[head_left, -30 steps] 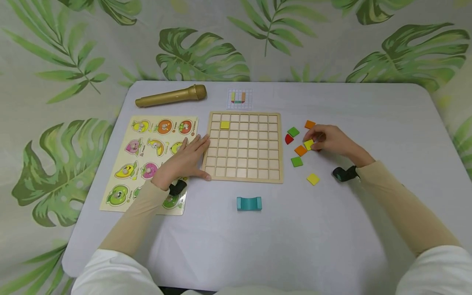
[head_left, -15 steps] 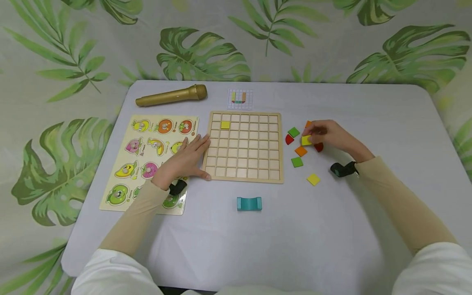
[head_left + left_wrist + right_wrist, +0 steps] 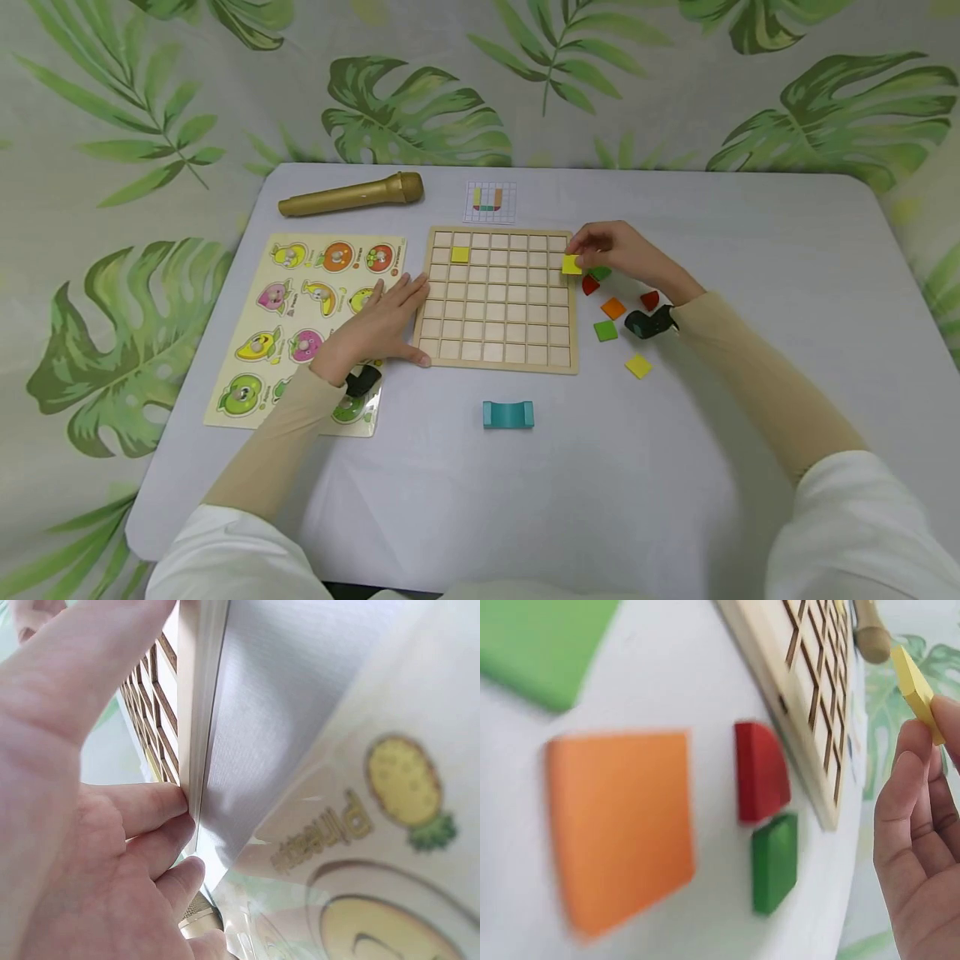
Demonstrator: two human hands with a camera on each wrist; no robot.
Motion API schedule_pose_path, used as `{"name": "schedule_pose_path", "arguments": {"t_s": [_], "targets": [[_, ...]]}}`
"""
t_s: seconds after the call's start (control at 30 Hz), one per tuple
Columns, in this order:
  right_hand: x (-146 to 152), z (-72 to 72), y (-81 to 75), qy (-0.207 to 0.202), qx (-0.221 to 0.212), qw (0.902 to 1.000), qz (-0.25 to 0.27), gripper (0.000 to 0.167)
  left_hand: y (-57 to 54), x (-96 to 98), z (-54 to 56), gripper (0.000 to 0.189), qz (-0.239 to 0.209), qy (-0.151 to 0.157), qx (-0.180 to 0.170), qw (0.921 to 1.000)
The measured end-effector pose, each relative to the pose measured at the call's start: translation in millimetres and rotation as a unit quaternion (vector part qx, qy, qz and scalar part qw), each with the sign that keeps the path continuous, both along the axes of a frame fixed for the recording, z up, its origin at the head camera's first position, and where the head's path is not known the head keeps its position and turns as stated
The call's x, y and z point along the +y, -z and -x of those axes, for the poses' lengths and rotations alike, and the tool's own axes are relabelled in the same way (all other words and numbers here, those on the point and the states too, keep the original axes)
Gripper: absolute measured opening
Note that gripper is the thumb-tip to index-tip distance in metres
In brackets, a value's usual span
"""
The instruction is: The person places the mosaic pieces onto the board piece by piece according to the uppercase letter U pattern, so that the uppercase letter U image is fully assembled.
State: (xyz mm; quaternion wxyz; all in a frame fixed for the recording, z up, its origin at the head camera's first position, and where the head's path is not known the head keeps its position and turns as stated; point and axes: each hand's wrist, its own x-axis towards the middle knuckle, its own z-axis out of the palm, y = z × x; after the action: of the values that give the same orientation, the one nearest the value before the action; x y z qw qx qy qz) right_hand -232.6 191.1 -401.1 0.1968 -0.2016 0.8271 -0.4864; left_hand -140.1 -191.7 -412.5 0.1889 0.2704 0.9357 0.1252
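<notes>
My right hand (image 3: 618, 250) pinches a yellow square tile (image 3: 572, 264) between thumb and fingers, over the right edge of the wooden grid board (image 3: 495, 298). In the right wrist view the same yellow tile (image 3: 915, 694) stands tilted at the fingertips. Another yellow tile (image 3: 460, 254) lies in a cell near the board's upper left. With fingers spread, my left hand (image 3: 375, 327) rests against the board's left edge. The left wrist view shows its fingertips (image 3: 180, 802) touching the board's frame (image 3: 196, 712).
Right of the board lie green (image 3: 605, 331), orange (image 3: 612, 308), red (image 3: 649, 301) and yellow (image 3: 638, 366) pieces. A pattern card (image 3: 490, 202) and gold microphone (image 3: 352, 195) lie behind. A fruit puzzle board (image 3: 247, 333) is under the left forearm; a teal block (image 3: 507, 415) sits in front.
My right hand has lifted the yellow tile from the loose pieces and carried it left to the board's right edge, uncovering a red piece. The left hand has stayed in place.
</notes>
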Motion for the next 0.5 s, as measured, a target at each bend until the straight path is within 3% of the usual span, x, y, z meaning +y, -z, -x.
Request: {"name": "schedule_pose_path", "arguments": {"t_s": [0.5], "targets": [[-93, 24.7, 4.5, -0.062, 0.007, 0.9973, 0.039, 0.015, -1.4, 0.8, -0.7, 0.117, -0.004, -0.005, -0.004, 1.0]]}}
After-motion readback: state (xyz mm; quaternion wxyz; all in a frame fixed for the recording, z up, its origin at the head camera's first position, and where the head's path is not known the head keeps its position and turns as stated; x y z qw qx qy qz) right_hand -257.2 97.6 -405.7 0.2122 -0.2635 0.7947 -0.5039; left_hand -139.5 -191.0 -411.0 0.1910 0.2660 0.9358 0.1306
